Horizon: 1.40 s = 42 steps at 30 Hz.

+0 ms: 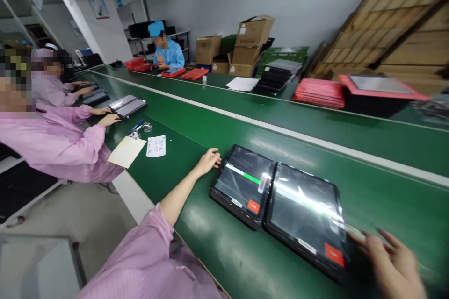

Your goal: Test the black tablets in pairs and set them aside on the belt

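Note:
Two black tablets lie side by side on the green bench, their glossy screens up and touching or nearly so. The left tablet [242,173] shows a white and green bar and a red patch at its near corner. A bright glare crosses the right tablet [301,215], which also has a red patch. My left hand [208,161] rests by the left tablet's far left edge, fingers loosely bent and holding nothing. Off the right tablet's right edge, my right hand [396,261] is blurred, with its fingers apart and nothing visible in them.
Left of me, a co-worker in a pink smock [63,135] has both hands at a pair of tablets [128,105]. A yellow sheet [126,152] and a handwritten note [155,145] lie between us. Across the bench are red trays [317,93], black stacked items [275,77] and another person in blue [170,53].

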Each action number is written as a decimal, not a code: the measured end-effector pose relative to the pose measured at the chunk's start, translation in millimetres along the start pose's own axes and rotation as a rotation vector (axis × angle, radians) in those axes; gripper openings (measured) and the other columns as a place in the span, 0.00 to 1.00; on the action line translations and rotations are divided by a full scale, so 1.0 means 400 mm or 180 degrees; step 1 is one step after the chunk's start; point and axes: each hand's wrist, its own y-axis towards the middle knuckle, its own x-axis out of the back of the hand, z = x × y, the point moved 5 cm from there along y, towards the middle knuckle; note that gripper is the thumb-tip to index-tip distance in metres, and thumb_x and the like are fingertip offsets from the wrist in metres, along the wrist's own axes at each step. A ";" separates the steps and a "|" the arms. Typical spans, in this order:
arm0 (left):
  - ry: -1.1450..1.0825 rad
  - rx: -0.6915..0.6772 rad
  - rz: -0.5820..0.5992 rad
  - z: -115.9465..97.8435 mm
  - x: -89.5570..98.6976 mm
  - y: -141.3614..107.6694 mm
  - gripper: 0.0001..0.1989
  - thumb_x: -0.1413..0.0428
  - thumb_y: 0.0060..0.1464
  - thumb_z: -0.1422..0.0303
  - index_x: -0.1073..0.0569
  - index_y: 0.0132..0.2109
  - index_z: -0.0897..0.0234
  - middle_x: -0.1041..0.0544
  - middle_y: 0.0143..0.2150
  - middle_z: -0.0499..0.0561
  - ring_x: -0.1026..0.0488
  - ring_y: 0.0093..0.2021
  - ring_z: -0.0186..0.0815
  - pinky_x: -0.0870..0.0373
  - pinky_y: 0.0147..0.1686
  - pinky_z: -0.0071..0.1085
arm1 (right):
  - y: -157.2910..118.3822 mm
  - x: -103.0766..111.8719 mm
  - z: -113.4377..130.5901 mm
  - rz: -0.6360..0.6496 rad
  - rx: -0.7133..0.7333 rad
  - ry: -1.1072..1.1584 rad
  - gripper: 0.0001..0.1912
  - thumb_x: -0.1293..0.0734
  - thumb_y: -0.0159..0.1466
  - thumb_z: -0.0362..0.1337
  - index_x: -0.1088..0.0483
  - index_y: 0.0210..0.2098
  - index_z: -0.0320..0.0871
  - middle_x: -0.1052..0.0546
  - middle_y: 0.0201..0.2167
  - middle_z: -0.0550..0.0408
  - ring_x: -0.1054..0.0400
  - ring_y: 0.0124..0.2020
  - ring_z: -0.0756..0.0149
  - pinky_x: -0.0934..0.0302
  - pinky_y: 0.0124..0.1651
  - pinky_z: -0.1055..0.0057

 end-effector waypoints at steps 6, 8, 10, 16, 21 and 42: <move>0.0106 -0.0356 0.0726 0.020 -0.008 -0.054 0.44 0.40 0.50 0.65 0.50 0.70 0.59 0.36 0.62 0.61 0.33 0.56 0.43 0.37 0.60 0.49 | -0.058 -0.004 0.012 -0.0319 -0.0205 0.0493 0.38 0.41 0.58 0.70 0.31 0.48 0.43 0.24 0.40 0.44 0.26 0.40 0.53 0.32 0.48 0.53; 0.0185 -0.0467 0.0961 0.019 -0.008 -0.070 0.49 0.38 0.45 0.67 0.53 0.71 0.57 0.44 0.66 0.61 0.40 0.63 0.47 0.44 0.64 0.51 | -0.074 -0.005 0.054 -0.0342 0.0317 0.0115 0.36 0.45 0.63 0.67 0.28 0.46 0.43 0.23 0.40 0.44 0.27 0.41 0.53 0.33 0.49 0.52; 0.0347 -0.0573 0.1164 0.016 -0.012 -0.078 0.50 0.40 0.46 0.67 0.56 0.71 0.57 0.50 0.69 0.61 0.47 0.67 0.50 0.49 0.67 0.52 | -0.103 -0.017 0.111 -0.0170 0.1054 -0.0392 0.33 0.47 0.68 0.62 0.24 0.45 0.43 0.23 0.43 0.43 0.28 0.46 0.51 0.36 0.53 0.50; 0.1082 -0.0780 0.1159 0.023 -0.018 -0.076 0.49 0.43 0.50 0.64 0.62 0.72 0.56 0.57 0.72 0.59 0.49 0.69 0.49 0.48 0.68 0.49 | -0.217 -0.102 0.236 0.0713 0.2317 -0.1499 0.27 0.49 0.73 0.49 0.19 0.46 0.50 0.30 0.57 0.43 0.38 0.58 0.46 0.45 0.58 0.46; 0.1513 -0.0477 0.0458 0.010 0.008 -0.040 0.34 0.54 0.62 0.63 0.56 0.71 0.57 0.37 0.65 0.60 0.33 0.62 0.43 0.34 0.60 0.45 | -0.239 -0.137 0.261 0.0841 0.2361 -0.1528 0.27 0.49 0.74 0.46 0.19 0.46 0.52 0.33 0.60 0.46 0.42 0.60 0.47 0.49 0.61 0.47; 0.3648 -0.0662 0.0683 -0.260 -0.327 0.221 0.20 0.55 0.65 0.56 0.24 0.54 0.56 0.20 0.53 0.57 0.28 0.58 0.54 0.74 0.61 0.73 | 0.040 -0.030 0.096 -0.0216 0.0735 -0.0067 0.32 0.46 0.67 0.55 0.26 0.53 0.38 0.25 0.51 0.39 0.32 0.52 0.52 0.38 0.57 0.53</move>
